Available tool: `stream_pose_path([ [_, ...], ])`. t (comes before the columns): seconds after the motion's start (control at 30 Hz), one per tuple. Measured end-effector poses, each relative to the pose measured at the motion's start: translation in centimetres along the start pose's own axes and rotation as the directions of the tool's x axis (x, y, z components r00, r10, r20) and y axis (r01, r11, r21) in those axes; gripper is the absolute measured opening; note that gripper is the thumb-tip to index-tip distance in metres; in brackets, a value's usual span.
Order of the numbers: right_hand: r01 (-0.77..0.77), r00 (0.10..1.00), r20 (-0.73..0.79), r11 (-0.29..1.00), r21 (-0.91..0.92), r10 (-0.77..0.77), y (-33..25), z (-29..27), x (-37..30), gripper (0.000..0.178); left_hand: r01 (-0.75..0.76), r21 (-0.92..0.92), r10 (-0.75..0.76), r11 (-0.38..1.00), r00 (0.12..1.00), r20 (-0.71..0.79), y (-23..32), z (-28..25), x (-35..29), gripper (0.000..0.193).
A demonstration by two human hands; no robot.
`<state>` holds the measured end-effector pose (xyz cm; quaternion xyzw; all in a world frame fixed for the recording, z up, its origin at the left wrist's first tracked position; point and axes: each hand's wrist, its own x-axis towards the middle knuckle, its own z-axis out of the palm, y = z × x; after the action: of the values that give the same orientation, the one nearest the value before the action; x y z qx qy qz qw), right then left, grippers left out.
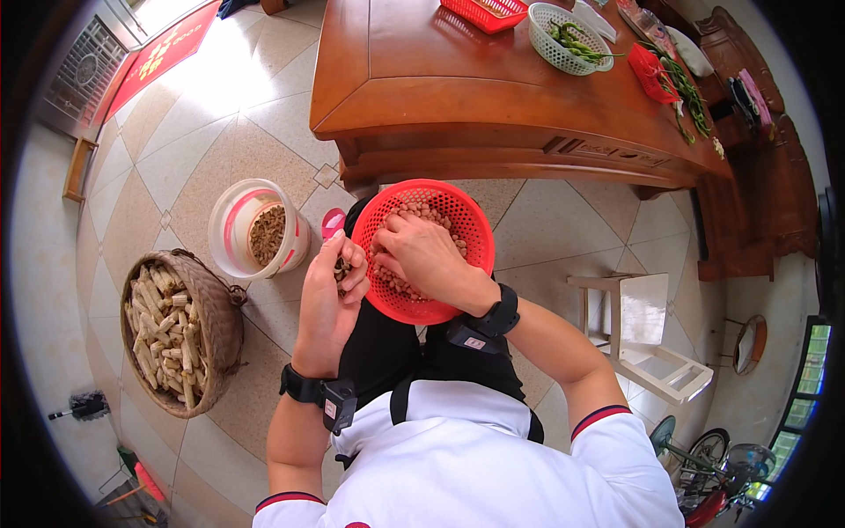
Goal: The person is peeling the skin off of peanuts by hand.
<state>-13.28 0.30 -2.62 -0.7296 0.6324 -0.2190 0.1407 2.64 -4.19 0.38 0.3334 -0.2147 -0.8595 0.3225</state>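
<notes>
Left hand [327, 286]: we're cupping dark bits [341, 271] in a curled grip.
Right hand [422, 251]: we're reaching into nuts [424, 211]; can't tell if grip is pinching any.
Nuts: sitting in basket [478, 224] over our lap.
Basket: we're wanting it level, nothing spilling.

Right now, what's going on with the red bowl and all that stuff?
A person has a red bowl of nuts at their knees. Their right hand is down in the bowl, among the nuts. Their left hand, just outside the rim, is curled around some small bits, too small to make out. On the floor to the left stand a bucket with brown pieces in it and a basket of what look like corncobs.
</notes>
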Motion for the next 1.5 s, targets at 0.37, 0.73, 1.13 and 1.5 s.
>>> stream_pose_path([
  [0.37,-0.050,0.993,-0.098,0.978,0.202,0.071,-0.7,-2.6,-1.3,0.015,0.041,0.204,-0.055,0.978,0.996,0.067,-0.1,0.7,-0.9,0.022],
  [0.73,0.035,0.925,-0.378,0.977,0.209,0.048,-2.8,-6.4,-3.7,0.015,0.011,0.445,-0.098,0.895,0.980,0.171,-1.7,2.8,-1.5,0.025],
  [1.13,0.032,0.966,-0.238,0.870,0.491,0.099,-2.5,-6.7,-4.1,0.022,0.085,0.367,-0.159,0.926,0.971,0.176,-0.9,2.5,-1.3,0.022],
  [1.5,0.043,0.966,-0.244,0.882,0.469,0.082,-2.5,-6.9,-4.3,0.018,0.053,0.382,-0.139,0.923,0.970,0.201,-0.9,2.0,-1.2,0.022],
])
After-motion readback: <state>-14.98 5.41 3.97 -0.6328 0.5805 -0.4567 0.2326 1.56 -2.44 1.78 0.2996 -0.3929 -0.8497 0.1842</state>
